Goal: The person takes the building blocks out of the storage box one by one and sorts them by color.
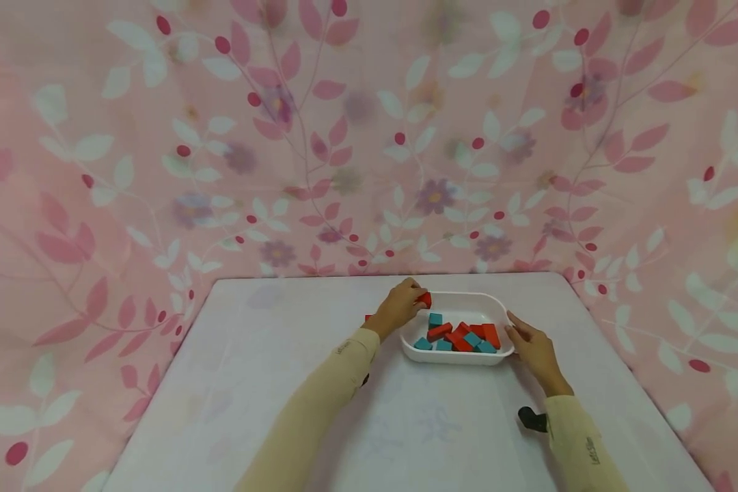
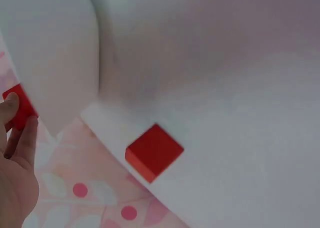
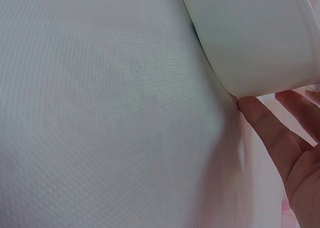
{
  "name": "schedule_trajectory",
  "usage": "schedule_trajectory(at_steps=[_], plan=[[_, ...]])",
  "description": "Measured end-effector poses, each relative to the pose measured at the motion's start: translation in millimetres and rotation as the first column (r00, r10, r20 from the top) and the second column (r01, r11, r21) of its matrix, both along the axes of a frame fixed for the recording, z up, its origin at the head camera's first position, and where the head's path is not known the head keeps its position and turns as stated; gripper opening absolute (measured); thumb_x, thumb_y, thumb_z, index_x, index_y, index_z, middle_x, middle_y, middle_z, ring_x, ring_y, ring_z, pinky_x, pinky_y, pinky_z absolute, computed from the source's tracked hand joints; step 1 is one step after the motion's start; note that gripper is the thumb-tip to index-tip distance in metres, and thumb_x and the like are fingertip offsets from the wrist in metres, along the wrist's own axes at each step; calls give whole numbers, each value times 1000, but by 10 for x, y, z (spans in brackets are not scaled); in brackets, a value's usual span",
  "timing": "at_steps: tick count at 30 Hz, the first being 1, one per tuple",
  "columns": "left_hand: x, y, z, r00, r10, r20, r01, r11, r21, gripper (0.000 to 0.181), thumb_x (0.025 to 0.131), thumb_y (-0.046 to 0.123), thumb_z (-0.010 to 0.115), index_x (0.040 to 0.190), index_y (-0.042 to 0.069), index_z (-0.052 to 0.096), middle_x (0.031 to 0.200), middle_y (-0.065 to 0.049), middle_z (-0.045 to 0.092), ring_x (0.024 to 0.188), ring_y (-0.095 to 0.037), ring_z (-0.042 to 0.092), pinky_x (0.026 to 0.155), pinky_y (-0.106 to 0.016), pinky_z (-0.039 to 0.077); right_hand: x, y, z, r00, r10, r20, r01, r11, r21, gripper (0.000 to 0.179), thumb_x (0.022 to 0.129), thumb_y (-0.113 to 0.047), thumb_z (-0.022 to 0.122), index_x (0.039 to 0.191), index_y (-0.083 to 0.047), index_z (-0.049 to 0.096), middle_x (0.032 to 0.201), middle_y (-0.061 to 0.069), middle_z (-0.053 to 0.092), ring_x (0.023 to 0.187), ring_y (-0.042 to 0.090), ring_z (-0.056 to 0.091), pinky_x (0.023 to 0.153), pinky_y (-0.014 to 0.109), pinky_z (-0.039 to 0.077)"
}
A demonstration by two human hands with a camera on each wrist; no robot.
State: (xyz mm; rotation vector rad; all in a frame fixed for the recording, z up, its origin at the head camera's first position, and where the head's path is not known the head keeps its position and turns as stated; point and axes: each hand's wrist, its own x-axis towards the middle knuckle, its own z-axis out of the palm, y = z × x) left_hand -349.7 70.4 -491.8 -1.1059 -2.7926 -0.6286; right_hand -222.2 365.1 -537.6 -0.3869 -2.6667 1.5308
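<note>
My left hand [image 1: 400,306] pinches a red block [image 1: 426,300] between thumb and fingers, at the far left corner of a white tray [image 1: 458,357]. In the left wrist view that block [image 2: 22,106] shows beside the tray's outer wall [image 2: 65,57]. Several red blocks [image 1: 490,335] and teal blocks [image 1: 435,320] lie jumbled in the tray, mostly along its near side. My right hand [image 1: 534,347] is at the tray's right end. Its fingertips [image 3: 248,106] touch the outer wall [image 3: 255,42] low down, with the fingers fairly straight.
Another red block [image 2: 154,153] sits on the white-covered table [image 1: 270,355], left of the tray and partly hidden behind my left wrist in the head view. Flowered pink cloth [image 1: 369,171] hangs behind the table and along both sides.
</note>
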Motion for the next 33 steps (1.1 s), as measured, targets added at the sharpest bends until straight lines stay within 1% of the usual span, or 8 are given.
schedule_trajectory(at_steps=[4, 9, 13, 19, 21, 26, 29, 33], plan=[[-65, -150, 126, 998, -1, -56, 5, 997, 72, 40, 89, 19, 71, 128, 8, 65, 118, -7, 57, 106, -17, 58, 93, -21, 48, 6, 11, -17, 1000, 4, -1, -4, 1000, 8, 59, 100, -45, 50, 152, -25, 32, 147, 25, 40, 122, 38, 49, 79, 35, 57], [-90, -405, 248, 998, 64, 0, -63, 988, 142, 44, 90, 16, 70, 133, 9, 61, 120, -5, 56, 108, -16, 56, 92, -20, 48, 17, 25, -7, 1000, 10, -7, -10, 1000, 18, 59, 100, -46, 50, 152, -24, 32, 147, 26, 40, 121, 39, 50, 78, 35, 57], [-110, -638, 267, 996, 89, -11, -86, 984, 153, 44, 89, 15, 71, 132, 8, 62, 121, -5, 57, 109, -18, 55, 94, -24, 48, 27, 25, 28, 1000, 6, 9, -6, 1000, 22, 60, 100, -46, 49, 153, -25, 30, 148, 26, 38, 122, 40, 49, 80, 37, 57], [-114, -992, 134, 992, 116, -52, -108, 984, 145, 39, 88, 10, 73, 125, 3, 66, 116, -9, 60, 108, -24, 57, 95, -32, 49, 46, 37, 56, 1000, 17, 8, -17, 999, 28, 59, 100, -46, 49, 153, -25, 30, 149, 25, 37, 120, 39, 48, 78, 33, 57], [-97, -1086, 67, 991, 123, -44, -115, 982, 147, 37, 87, 8, 73, 123, 1, 67, 113, -10, 59, 106, -25, 58, 94, -34, 50, 59, 45, 55, 1000, 22, 12, -22, 999, 29, 59, 101, -46, 48, 153, -25, 30, 150, 24, 37, 118, 38, 49, 77, 31, 57], [-11, -1248, -72, 989, 137, 49, -143, 975, 172, 37, 86, 5, 74, 122, -2, 66, 109, -12, 59, 102, -26, 58, 90, -33, 51, 74, 53, 40, 999, 22, 30, -22, 999, 23, 59, 101, -46, 47, 153, -24, 29, 151, 24, 35, 116, 38, 48, 77, 31, 57], [33, -1317, -140, 981, 157, 112, -175, 969, 176, 38, 86, 7, 74, 123, -2, 66, 109, -12, 59, 102, -26, 57, 91, -34, 51, 55, 42, 25, 999, 17, 31, -18, 1000, 21, 59, 101, -46, 47, 153, -25, 29, 151, 24, 35, 118, 38, 48, 77, 31, 57], [47, -1394, -258, 977, 167, 134, -188, 968, 167, 38, 85, 9, 75, 121, -2, 67, 106, -10, 59, 100, -25, 58, 90, -34, 51, 24, 18, 13, 1000, 19, 24, -20, 1000, 13, 58, 101, -45, 48, 152, -25, 30, 149, 24, 37, 117, 39, 49, 77, 31, 57]])
